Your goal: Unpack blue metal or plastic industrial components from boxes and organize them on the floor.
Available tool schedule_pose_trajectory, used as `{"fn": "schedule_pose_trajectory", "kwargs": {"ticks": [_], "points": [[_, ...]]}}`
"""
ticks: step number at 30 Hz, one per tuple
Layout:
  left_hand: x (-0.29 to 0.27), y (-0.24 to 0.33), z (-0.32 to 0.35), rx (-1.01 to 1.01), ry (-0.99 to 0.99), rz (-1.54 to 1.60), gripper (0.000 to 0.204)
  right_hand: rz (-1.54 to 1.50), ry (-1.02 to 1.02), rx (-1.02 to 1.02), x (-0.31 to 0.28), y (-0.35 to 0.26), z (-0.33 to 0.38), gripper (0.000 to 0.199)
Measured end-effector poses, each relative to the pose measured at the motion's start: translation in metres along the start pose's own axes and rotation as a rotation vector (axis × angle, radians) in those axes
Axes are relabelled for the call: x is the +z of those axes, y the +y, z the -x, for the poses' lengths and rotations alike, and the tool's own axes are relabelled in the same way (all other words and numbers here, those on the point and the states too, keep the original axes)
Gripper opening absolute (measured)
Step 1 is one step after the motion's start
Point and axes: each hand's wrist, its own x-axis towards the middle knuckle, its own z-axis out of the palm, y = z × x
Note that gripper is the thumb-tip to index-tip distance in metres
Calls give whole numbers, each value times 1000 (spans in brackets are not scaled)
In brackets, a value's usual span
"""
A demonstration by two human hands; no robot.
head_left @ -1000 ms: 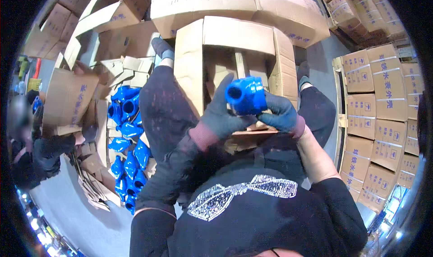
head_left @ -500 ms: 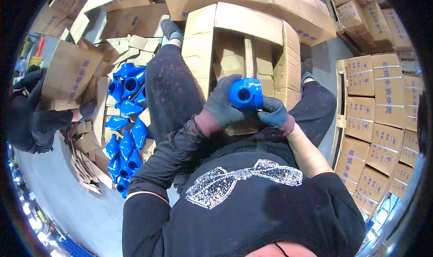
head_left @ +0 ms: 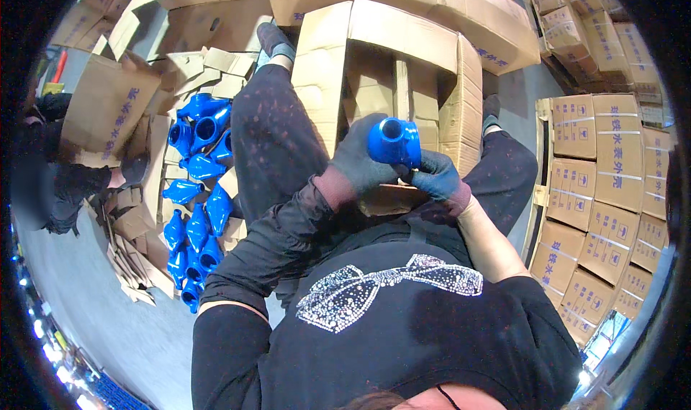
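**Operator:** Warehouse floor, grey concrete, with cardboard cartons stacked on every side. Where is the work item?

**Inspector:** The blue fitting is held in front of the chest, above the lap, over an open carton that stands between the person's legs. Its round bore faces up toward the camera.

**Operator:** State of the 2 hands?

**Inspector:** Both wear gloves. The left hand is wrapped around the left side of the body, fingers closed on it. The right hand grips the lower right side, fingers curled narrow against it. Both hands are in contact with the part.

**Operator:** Handling properties?

**Inspector:** Judged from its thick wall and painted finish, it is probably a rigid cast part: stiff, fairly heavy for its size, not fragile. The glossy coating may be slippery. Recommended hold: around the barrel with 1 hand, the other supporting underneath, fingers kept out of the bore.

**Operator:** Surroundings?

**Inspector:** A row of similar blue parts lies on flattened cardboard at the person's left. Another person's dark sleeve shows at the far left.
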Motion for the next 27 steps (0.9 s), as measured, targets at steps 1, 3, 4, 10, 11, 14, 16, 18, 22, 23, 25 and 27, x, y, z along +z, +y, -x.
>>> {"fn": "schedule_pose_trajectory", "kwargs": {"ticks": [1, 3, 4, 10, 11, 14, 16, 18, 22, 23, 25, 27], "points": [[1, -1, -1, -3, 19, 72, 83, 26, -45, 16, -5, 2, 0, 28], [2, 0, -2, -7, 37, 145, 78, 51, -88, 33, -9, 6, 0, 38], [2, 1, -2, -6, 29, 130, 78, 39, -93, 23, -11, 7, 0, 36], [-1, 6, -6, -167, -36, 315, 75, 150, -63, -15, -7, -2, -2, 34], [-2, 3, -7, -214, -54, 326, 74, 213, -49, -32, -4, -8, -3, 35], [-8, -14, -11, -419, -205, 822, 65, 318, -103, -155, -3, -25, -14, 38], [-5, 10, -8, -629, -201, 963, 70, 400, -135, -67, -14, -28, -20, 43], [-7, 25, -8, -827, -112, 1363, 76, 217, -2, -63, -8, -37, -25, 40], [-9, -12, -3, -900, -386, 1343, 83, 191, 168, 63, -11, -33, -36, 36], [-6, -15, -4, -936, -329, 1284, 90, 237, 210, 43, -9, -32, -40, 35], [-4, -23, -4, -938, -383, 1285, 87, 230, 230, 31, -11, -26, -44, 34], [-3, -24, -5, -938, -435, 1288, 83, 225, 248, 21, -11, -26, -46, 33]]}}
